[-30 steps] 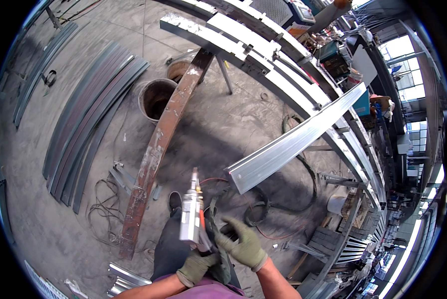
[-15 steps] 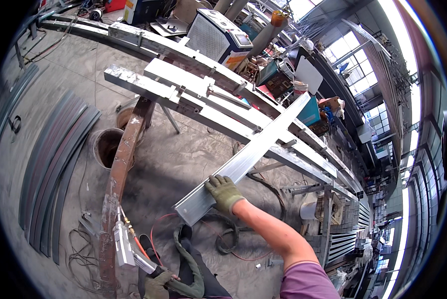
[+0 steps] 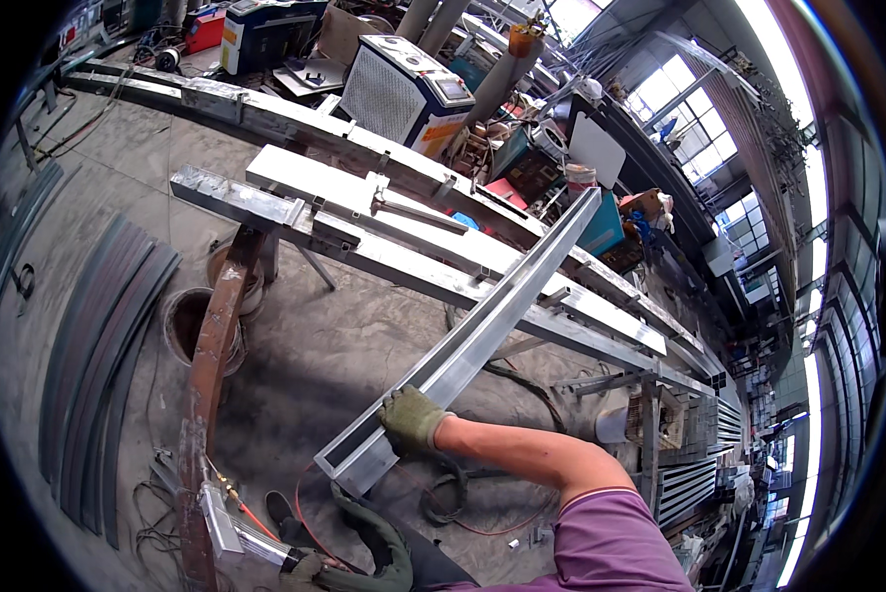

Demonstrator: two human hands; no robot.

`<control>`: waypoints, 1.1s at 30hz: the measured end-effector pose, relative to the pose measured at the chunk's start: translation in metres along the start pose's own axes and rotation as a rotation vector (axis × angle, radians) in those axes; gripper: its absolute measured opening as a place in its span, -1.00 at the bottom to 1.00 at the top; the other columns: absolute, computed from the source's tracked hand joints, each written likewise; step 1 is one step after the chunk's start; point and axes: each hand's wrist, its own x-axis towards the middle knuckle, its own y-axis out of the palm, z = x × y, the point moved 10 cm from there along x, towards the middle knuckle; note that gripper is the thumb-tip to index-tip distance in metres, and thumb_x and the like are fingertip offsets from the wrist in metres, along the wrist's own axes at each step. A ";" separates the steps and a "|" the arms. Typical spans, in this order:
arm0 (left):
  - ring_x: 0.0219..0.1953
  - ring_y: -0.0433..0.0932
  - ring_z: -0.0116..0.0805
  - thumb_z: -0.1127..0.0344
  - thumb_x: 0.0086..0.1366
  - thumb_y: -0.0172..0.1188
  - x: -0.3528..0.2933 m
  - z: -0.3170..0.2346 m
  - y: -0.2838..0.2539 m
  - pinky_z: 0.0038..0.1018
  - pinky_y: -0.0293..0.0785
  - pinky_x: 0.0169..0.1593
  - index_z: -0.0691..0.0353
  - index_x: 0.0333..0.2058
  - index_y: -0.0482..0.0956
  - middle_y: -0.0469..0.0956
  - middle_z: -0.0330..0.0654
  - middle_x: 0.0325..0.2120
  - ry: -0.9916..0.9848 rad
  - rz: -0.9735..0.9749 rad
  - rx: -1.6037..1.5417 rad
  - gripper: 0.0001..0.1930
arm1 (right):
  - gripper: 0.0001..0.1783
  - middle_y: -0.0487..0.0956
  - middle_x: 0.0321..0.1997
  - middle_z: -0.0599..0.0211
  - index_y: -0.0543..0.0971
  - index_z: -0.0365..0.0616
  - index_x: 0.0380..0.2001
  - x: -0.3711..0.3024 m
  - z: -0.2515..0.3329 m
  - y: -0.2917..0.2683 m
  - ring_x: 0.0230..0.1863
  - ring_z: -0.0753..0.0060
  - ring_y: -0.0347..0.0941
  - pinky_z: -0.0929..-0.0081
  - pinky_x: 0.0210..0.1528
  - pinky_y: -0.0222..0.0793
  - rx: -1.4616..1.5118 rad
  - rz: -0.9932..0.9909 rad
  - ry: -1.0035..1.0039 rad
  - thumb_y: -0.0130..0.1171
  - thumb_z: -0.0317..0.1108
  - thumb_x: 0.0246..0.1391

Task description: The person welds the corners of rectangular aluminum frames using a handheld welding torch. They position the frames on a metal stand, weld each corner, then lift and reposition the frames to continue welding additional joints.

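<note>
A long silver metal channel (image 3: 460, 350) lies slanting across the work rails, its near end raised toward me and its open side showing. My gloved right hand (image 3: 410, 418) is closed on its edge close to the near end. At the lower left, my gloved left hand (image 3: 303, 569) is wrapped round the rear of a silver welding gun (image 3: 222, 520), though its fingers are partly hidden. An orange hose runs beside the gun, and a thick dark green sleeved cable (image 3: 388, 553) loops over my legs. The gun rests near a rusty brown beam (image 3: 212, 370).
Parallel silver rails (image 3: 364, 242) cross ahead, with a small clamp-like bar (image 3: 418, 212) on top. Curved dark strips (image 3: 97, 365) lie on the floor at left, near a bucket (image 3: 188, 321). A white-and-blue machine (image 3: 403, 94) stands behind. Hoses coil (image 3: 445, 493) below the channel.
The channel has rolled over, so its hollow side now shows instead of its flat face. My right hand has moved slightly left and down with it. The left hand still holds the gun.
</note>
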 end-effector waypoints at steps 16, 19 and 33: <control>-0.28 0.78 -0.21 0.31 0.47 0.35 -0.035 -0.005 -0.033 -0.30 0.74 -0.07 0.28 -0.17 0.61 0.75 -0.07 -0.36 0.061 -0.063 -0.107 -0.84 | -0.56 0.73 0.02 0.03 0.76 -0.12 -0.03 -0.021 -0.002 0.011 0.15 -0.10 0.63 -0.03 0.24 0.51 0.225 -0.064 0.293 0.38 -0.11 0.07; -0.25 0.79 -0.24 0.31 0.47 0.33 -0.034 -0.005 -0.038 -0.33 0.72 -0.06 0.30 -0.25 0.69 0.77 -0.09 -0.36 0.061 -0.038 -0.097 -0.84 | -0.50 0.76 0.01 0.01 0.74 -0.19 0.09 -0.058 -0.060 0.048 -0.05 -0.01 0.72 0.08 0.05 0.64 0.564 -0.399 0.568 0.43 -0.13 0.15; -0.28 0.76 -0.35 0.31 0.46 0.33 -0.035 -0.012 -0.046 -0.43 0.63 -0.14 0.30 -0.28 0.74 0.77 -0.16 -0.38 0.077 -0.050 -0.112 -0.82 | 0.03 0.69 0.02 -0.02 0.47 -0.34 0.26 -0.111 -0.183 0.159 -0.12 -0.01 0.70 0.18 -0.07 0.62 1.327 -0.615 1.574 0.66 0.22 -0.01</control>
